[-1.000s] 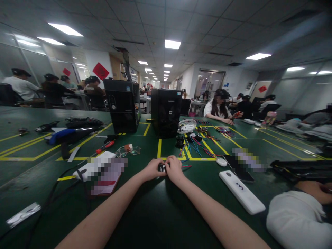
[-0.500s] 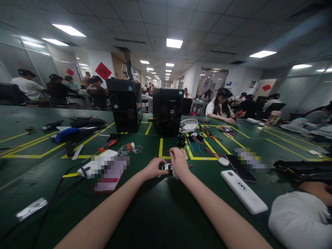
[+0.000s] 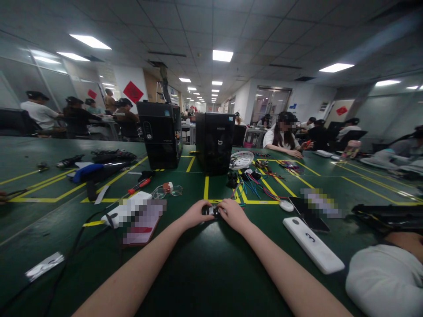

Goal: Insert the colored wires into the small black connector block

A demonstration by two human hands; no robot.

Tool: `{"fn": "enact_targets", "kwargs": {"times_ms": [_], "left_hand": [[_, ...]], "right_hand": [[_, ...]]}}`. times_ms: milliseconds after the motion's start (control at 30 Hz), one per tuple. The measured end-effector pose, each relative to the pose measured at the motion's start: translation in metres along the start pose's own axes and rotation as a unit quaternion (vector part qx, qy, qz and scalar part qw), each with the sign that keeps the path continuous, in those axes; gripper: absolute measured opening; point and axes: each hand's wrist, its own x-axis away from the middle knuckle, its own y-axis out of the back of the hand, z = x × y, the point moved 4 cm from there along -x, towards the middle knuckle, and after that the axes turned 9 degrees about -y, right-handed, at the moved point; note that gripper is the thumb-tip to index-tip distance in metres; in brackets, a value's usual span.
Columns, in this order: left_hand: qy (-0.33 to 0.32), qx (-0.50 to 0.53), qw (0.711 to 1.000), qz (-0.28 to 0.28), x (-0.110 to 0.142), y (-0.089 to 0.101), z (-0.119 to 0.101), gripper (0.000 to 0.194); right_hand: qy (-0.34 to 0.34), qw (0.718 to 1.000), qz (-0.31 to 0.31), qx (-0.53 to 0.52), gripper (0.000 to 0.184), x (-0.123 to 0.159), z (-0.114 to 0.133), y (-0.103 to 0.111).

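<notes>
Straight ahead at mid-counter, both hands meet over a small black part (image 3: 211, 211) lying on the green counter (image 3: 205, 273). Left hand (image 3: 195, 214) is curled close, fingers pinching the part's left end; right hand (image 3: 234, 213) is curled the same way, fingertips on its right end, so the two hands nearly touch and the part shows only as a sliver between them. What the part is, too small to tell.

Room around them: bare green surface runs from the hands back along both forearms to the near edge. Leftward, a blurred white-and-pink item (image 3: 139, 218) sits near, with a black cable (image 3: 76, 246) trailing off it. Rightward, a white remote (image 3: 312, 244) marked 3 lies well apart, and beyond it a neighbour's white sleeve (image 3: 383, 281). Just beyond the fingers, a yellow tape line (image 3: 261, 202) and a tangle of coloured wires (image 3: 254, 187); farther back stand two black computer towers (image 3: 214, 143).
</notes>
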Motion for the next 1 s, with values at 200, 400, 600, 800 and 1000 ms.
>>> {"fn": "enact_targets", "kwargs": {"times_ms": [200, 400, 600, 800, 1000], "left_hand": [[0.001, -0.012, 1.0, -0.006, -0.001, -0.001, 0.002, 0.036], [0.003, -0.01, 1.0, -0.009, -0.003, -0.003, 0.001, 0.034], [0.001, -0.016, 1.0, -0.007, -0.004, -0.005, -0.001, 0.035], [-0.007, -0.035, 0.999, -0.002, -0.003, -0.003, -0.005, 0.036], [-0.025, -0.026, 0.999, 0.014, 0.001, -0.002, -0.003, 0.038]], "right_hand": [[0.023, 0.998, 0.003, 0.059, 0.014, 0.0, 0.004, -0.005], [-0.02, 0.998, -0.028, 0.045, 0.02, 0.001, 0.003, -0.01], [-0.021, 0.999, -0.043, 0.008, 0.021, 0.003, 0.003, -0.012], [-0.107, 0.973, -0.173, -0.112, 0.023, 0.002, -0.014, 0.007], [-0.092, 0.974, -0.169, -0.119, 0.026, -0.003, -0.022, 0.002]]}}
